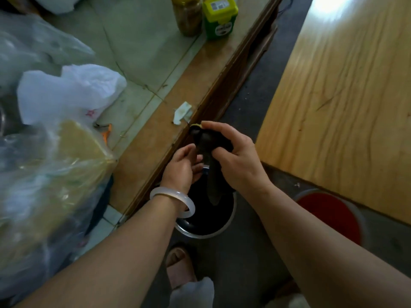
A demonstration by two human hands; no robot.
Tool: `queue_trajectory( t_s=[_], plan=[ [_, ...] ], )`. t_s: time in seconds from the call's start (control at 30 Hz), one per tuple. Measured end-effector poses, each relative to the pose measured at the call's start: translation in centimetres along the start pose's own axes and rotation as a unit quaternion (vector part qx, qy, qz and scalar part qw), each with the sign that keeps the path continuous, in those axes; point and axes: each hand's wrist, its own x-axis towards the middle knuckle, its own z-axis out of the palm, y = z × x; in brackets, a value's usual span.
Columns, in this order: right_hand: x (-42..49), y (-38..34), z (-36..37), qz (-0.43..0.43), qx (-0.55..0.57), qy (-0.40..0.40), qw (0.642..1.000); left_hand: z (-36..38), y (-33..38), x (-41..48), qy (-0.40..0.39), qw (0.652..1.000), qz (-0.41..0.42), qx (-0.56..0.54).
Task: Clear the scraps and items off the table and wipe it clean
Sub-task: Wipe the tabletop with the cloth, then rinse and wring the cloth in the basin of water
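Note:
A dark, limp peel-like scrap (212,185) with a yellowish tip hangs over a round bin (231,215) lined in black, on the floor between two tables. My right hand (235,161) grips the scrap's bunched upper part from above. My left hand (181,166), with a pale bangle on its wrist, is cupped just left of it, thumb and fingers curled around a hanging strip. On the left table's brown edge, just beyond my hands, lies a small white paper scrap (182,112).
The left table (155,134) carries several plastic bags (66,94), an orange item (107,132), a jar (188,18) and a green-lidded container (219,17). A light wooden tabletop (347,96) fills the right. A red bucket (331,215) stands beneath it; my sandalled foot (180,266) is near the bin.

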Motion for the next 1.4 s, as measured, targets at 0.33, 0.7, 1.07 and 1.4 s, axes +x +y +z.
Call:
queue_trajectory(
  t_s=[0.33,0.7,1.07,1.4],
  plan=[
    [-0.6,2.8,5.1,0.162,0.143,-0.007,0.976,-5.1,-2.6,-1.0,-0.083,0.979,-0.132,-0.128],
    [0.3,9.2,4.7,0.059,-0.275,-0.001,0.96,-6.4,-6.0,-0.2,0.087,0.985,0.095,0.116],
    [1.4,18.2,5.0,-0.11,-0.39,-0.067,0.912,-7.7,-13.8,3.8,0.074,0.905,0.225,0.354],
    [5.0,28.3,7.2,0.23,-0.033,0.036,0.972,-11.3,-20.5,11.1,0.039,0.874,0.02,0.483]
  ],
)
